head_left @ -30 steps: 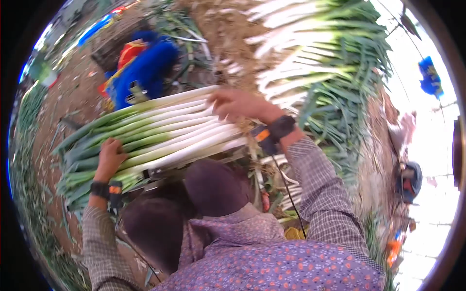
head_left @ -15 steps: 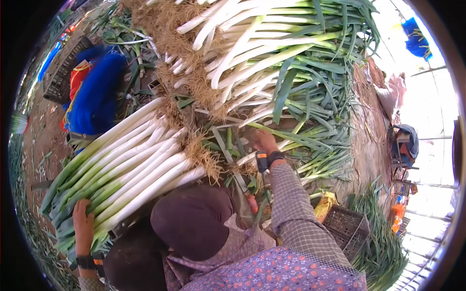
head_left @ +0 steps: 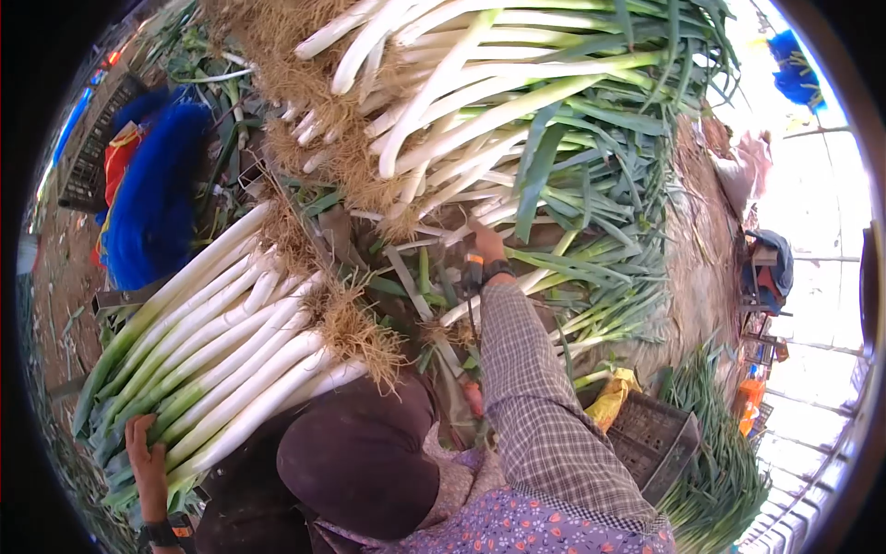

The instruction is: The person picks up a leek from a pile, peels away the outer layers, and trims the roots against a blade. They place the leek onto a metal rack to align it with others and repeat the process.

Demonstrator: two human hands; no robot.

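My left hand (head_left: pixel 148 459) rests on the green leaf ends of a bunch of leeks (head_left: pixel 231 355), its fingers bent and a little apart. The bunch lies slanted in front of me, with white shanks and brown roots pointing up and right. My right hand (head_left: pixel 487 244) reaches out to the lower edge of a big heap of leeks (head_left: pixel 517 102). Its fingertips are at a white leek shank (head_left: pixel 459 236); the back of the hand hides most of the fingers, so a grip cannot be made out. Both wrists wear dark bands.
A metal bar (head_left: pixel 413 284) runs across the soil between bunch and heap. A dark crate (head_left: pixel 651 439) with a yellow bag (head_left: pixel 616 397) stands at lower right, leek leaves beside it. At left are a blue bundle (head_left: pixel 161 194) and another crate (head_left: pixel 100 152). My knee (head_left: pixel 360 452) is below.
My right hand has moved up and left to the shanks at the heap's edge. My left hand has shifted slightly down along the leaf ends. The whole view has swung a little.
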